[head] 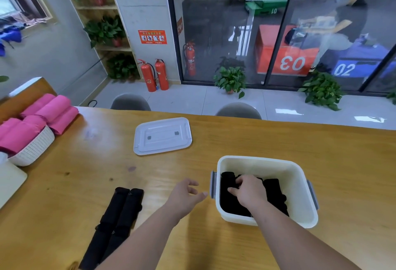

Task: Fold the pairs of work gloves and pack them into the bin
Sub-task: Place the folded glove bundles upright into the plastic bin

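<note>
Two bare hands reach out from the bottom of the frame over a long yellow wooden table (342,162). The right hand (249,192) is down inside the white rectangular plastic bin (300,186) at lower right, its fingers curled onto the folded black gloves (274,186) packed there. Black on black, the folds merge, so the number of pairs is unclear, and the hand covers the middle of them. The left hand (186,194) hovers just left of the bin, fingers loosely spread, holding nothing. At lower left an unfolded pair of black work gloves (122,211) lies side by side, its near end cut off by the frame edge and partly hidden by the left forearm. A translucent white lid (162,135) lies flat near the centre of the frame.
</note>
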The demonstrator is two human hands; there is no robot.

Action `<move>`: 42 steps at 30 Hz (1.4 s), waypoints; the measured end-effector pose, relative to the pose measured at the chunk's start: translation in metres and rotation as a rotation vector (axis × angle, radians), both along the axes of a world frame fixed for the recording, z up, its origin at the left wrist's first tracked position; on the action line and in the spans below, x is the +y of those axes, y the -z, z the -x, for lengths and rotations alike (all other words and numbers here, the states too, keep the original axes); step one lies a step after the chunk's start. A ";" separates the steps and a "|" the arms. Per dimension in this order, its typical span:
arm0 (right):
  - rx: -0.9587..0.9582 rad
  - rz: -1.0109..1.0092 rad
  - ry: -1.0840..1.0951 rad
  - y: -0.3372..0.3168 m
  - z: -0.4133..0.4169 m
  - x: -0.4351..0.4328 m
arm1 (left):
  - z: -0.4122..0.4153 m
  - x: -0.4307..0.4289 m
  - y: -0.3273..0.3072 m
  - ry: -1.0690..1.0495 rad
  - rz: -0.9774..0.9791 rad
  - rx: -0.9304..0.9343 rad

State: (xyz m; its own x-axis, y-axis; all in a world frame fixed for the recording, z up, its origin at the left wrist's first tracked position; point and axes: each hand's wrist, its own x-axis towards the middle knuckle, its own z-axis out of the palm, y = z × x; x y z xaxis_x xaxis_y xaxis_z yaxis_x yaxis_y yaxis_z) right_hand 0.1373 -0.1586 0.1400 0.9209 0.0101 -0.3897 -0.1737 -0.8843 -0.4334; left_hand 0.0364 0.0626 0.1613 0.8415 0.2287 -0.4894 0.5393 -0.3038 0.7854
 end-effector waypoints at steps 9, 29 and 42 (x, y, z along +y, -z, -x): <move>-0.180 -0.201 0.040 -0.035 -0.004 0.011 | 0.006 0.013 -0.003 -0.046 0.005 -0.008; -0.011 -0.366 -0.395 -0.032 0.040 0.147 | 0.077 0.107 0.001 -0.222 -0.188 0.031; 0.115 -0.252 -0.522 -0.008 0.063 0.180 | 0.109 0.159 0.027 -0.193 -0.402 0.158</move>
